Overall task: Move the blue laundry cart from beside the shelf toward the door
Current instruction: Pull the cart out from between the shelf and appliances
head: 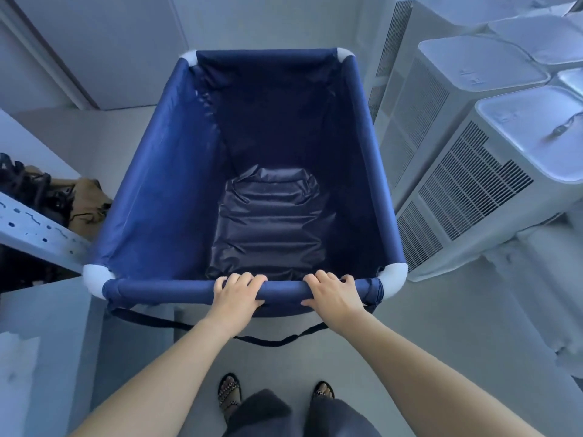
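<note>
Head view: the deep rectangular laundry cart of dark blue fabric with white plastic corner joints (151, 190) was seen directly ahead of both hands, its near rail at the fingertips. The left hand (235, 296) was clenched over that fabric-covered near rail, left of its middle; the right hand (332, 294) was wrapped around the same rail, nearer the cart's right corner. Both forearms were stretched forward and converging. A pale metal shelf (34, 228) stood just beside the cart's left side, white ventilated appliance units (467, 184) near its right.
</note>
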The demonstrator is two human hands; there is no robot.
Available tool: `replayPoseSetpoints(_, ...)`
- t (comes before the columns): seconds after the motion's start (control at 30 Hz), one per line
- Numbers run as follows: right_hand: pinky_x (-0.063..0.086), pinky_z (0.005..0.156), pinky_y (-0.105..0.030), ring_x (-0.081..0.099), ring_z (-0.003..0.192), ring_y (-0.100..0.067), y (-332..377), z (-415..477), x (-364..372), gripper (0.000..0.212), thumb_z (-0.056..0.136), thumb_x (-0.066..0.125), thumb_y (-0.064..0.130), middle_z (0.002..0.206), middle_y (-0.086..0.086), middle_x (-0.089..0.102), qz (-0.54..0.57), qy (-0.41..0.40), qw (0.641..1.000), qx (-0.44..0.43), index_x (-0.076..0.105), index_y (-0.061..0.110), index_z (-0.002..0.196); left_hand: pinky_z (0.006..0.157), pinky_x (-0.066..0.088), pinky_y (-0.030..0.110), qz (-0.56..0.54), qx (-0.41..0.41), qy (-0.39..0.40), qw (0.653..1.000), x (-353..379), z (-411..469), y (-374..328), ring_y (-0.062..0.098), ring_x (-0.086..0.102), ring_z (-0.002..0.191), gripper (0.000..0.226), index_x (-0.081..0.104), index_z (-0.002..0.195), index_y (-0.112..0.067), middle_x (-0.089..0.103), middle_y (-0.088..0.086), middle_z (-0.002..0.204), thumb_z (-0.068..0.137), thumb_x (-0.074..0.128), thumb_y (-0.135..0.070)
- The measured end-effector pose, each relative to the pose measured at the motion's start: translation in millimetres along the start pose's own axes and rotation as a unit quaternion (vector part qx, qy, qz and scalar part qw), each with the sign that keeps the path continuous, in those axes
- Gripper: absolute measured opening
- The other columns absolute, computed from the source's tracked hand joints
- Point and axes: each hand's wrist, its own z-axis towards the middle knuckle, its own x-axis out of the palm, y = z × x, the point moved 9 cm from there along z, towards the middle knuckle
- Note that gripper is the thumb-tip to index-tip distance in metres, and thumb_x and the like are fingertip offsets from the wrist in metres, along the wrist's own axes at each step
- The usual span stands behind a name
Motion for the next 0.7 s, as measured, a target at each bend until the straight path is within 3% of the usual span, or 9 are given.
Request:
replayPoseSetpoints(0.23, 0.034, 0.087, -0.040, 0.049, 0.103, -0.021, -9.9, -13.6, 2.1, 0.043, 0.091, 0.045, 0.051, 0.110, 0.001, 0.053, 0.003, 0.008, 0.999, -0.038, 0.044, 0.021, 0.121, 0.104, 0.027, 0.032, -0.054, 0.006, 0.015, 0.998, 4.0, -23.0, -11.4, 0.014, 0.046, 0.117, 0.046, 0.038, 0.132, -0.033, 0.049, -0.013, 0.127, 0.090, 0.051, -0.046)
replayPoseSetpoints(0.47, 0.034, 0.088, -0.040, 0.049, 0.104, -0.023, -6.5, -31.0, 7.8, 0.055, 0.088, 0.039, 0.063, 0.114, 0.000, 0.051, -0.014, 0.040, 0.998, -0.054, 0.045, 0.020, 0.121, 0.095, 0.034, 0.029, -0.042, -0.036, 0.020, 0.998, 10.7, -58.3, 4.4, 0.013, 0.052, 0.106, 0.046, 0.045, 0.124, -0.031, 0.056, -0.013, 0.116, 0.087, 0.045, -0.060)
replayPoseSetpoints(0.7, 0.035, 0.088, -0.042, 0.047, 0.107, -0.027, 29.2, -49.6, 15.5, 0.056, 0.092, 0.028, 0.060, 0.119, -0.003, 0.051, -0.007, 0.023, 0.994, -0.107, 0.046, 0.016, 0.122, 0.099, 0.035, 0.033, -0.070, -0.059, 0.025, 0.996, 18.3, -88.4, -4.2, 0.014, 0.051, 0.110, 0.044, 0.045, 0.125, -0.031, 0.057, -0.012, 0.119, 0.090, 0.041, -0.057)
